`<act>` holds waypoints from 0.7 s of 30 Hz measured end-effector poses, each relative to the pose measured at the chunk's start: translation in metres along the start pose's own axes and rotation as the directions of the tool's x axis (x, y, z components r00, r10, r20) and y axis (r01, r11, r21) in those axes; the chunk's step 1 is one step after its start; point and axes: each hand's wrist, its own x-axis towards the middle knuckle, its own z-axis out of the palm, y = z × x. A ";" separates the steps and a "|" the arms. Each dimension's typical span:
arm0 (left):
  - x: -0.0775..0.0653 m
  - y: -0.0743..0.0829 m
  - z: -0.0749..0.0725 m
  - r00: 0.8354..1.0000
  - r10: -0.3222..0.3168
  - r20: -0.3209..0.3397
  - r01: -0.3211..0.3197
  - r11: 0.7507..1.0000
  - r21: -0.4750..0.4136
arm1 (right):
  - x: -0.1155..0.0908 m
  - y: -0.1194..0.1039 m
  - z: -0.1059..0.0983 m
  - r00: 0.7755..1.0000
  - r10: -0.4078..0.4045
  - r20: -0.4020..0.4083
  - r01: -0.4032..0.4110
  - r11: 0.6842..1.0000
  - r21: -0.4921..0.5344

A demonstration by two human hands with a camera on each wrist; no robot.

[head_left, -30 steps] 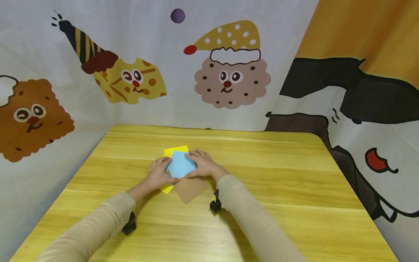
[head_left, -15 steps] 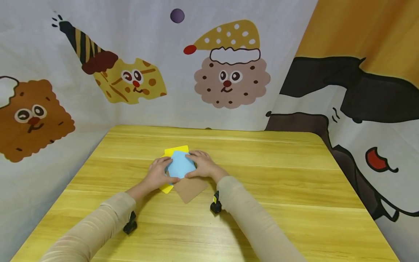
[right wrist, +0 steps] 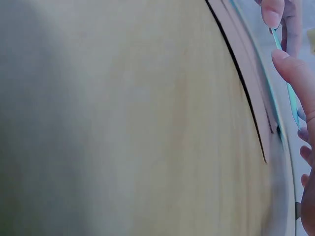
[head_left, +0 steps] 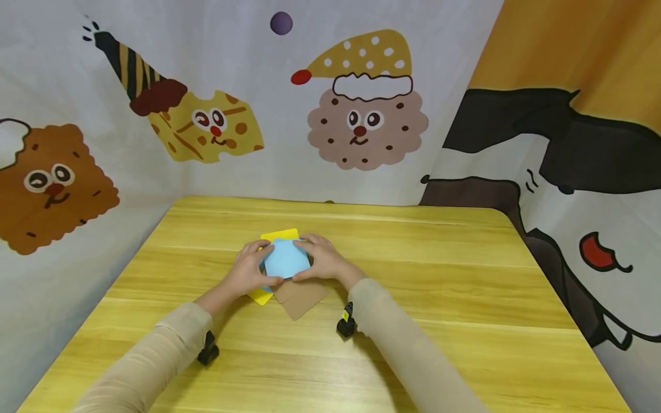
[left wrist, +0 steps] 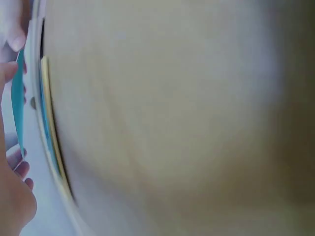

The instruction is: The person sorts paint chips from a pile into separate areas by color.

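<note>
A light blue card (head_left: 286,259) is held between my two hands over a loose pile of cards on the table. My left hand (head_left: 250,268) pinches its left side between thumb and fingers, and my right hand (head_left: 326,261) grips the right side likewise. Both wrist views show this card (left wrist: 17,105) raised off the pile, slightly bowed. Beneath lie brown cards (head_left: 300,301), with yellow cards (head_left: 279,235) showing at the back and front left. Another blue edge (right wrist: 268,81) shows within the pile in the right wrist view. The hands hide much of the pile.
The wood-grain table (head_left: 439,298) reaches back to a cloth backdrop (head_left: 222,178) printed with cartoon figures. A black wrist camera (head_left: 208,350) hangs below the left sleeve, another black camera (head_left: 346,321) below the right.
The blue card has tipped and risen slightly between my hands, so its outline looks shorter and wider. Both hands have shifted a little, the right forearm slightly rightward.
</note>
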 end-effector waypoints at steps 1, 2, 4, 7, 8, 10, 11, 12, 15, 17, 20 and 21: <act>0.001 0.001 -0.001 1.000 0.014 -0.005 -0.014 1.000 0.005 | -0.002 0.001 -0.001 1.000 -0.001 -0.009 0.002 1.000 0.007; 0.002 0.003 -0.001 1.000 0.029 -0.008 -0.029 1.000 0.011 | -0.003 0.002 -0.002 1.000 -0.001 -0.018 0.001 1.000 0.012; 0.005 0.006 -0.002 0.998 0.056 -0.012 -0.056 0.998 0.022 | -0.008 0.003 -0.004 0.999 0.003 -0.036 -0.002 1.000 0.020; 0.010 0.012 -0.002 0.996 0.086 -0.006 -0.086 0.996 0.024 | -0.015 0.005 -0.009 0.998 0.010 -0.065 -0.008 1.000 0.019; 0.012 0.014 -0.002 0.996 0.092 -0.001 -0.092 0.996 0.013 | -0.017 0.006 -0.011 0.997 0.012 -0.076 -0.011 1.000 0.009; 0.016 0.017 0.000 0.995 0.102 0.001 -0.102 0.995 -0.005 | -0.022 0.008 -0.014 0.996 0.022 -0.089 -0.022 1.000 -0.003; 0.018 0.018 0.002 0.994 0.110 0.002 -0.110 0.994 -0.014 | -0.024 0.010 -0.016 0.995 0.025 -0.098 -0.026 1.000 -0.010; 0.020 0.020 0.003 0.993 0.116 0.000 -0.116 0.993 -0.024 | -0.027 0.011 -0.018 0.994 0.028 -0.106 -0.030 0.999 -0.013; 0.028 0.026 0.007 0.991 0.131 0.005 -0.130 0.991 -0.033 | -0.035 0.017 -0.023 0.991 0.036 -0.131 -0.039 0.999 -0.021; 0.033 0.032 0.009 0.991 0.131 0.018 -0.130 0.991 -0.034 | -0.041 0.021 -0.027 0.988 0.037 -0.152 -0.041 0.999 -0.022; 0.040 0.040 0.013 0.991 0.128 0.042 -0.126 0.991 -0.040 | -0.050 0.026 -0.032 0.984 0.048 -0.173 -0.052 0.998 -0.021; 0.043 0.043 0.015 0.991 0.127 0.049 -0.125 0.991 -0.044 | -0.053 0.028 -0.034 0.983 0.056 -0.177 -0.060 0.998 -0.020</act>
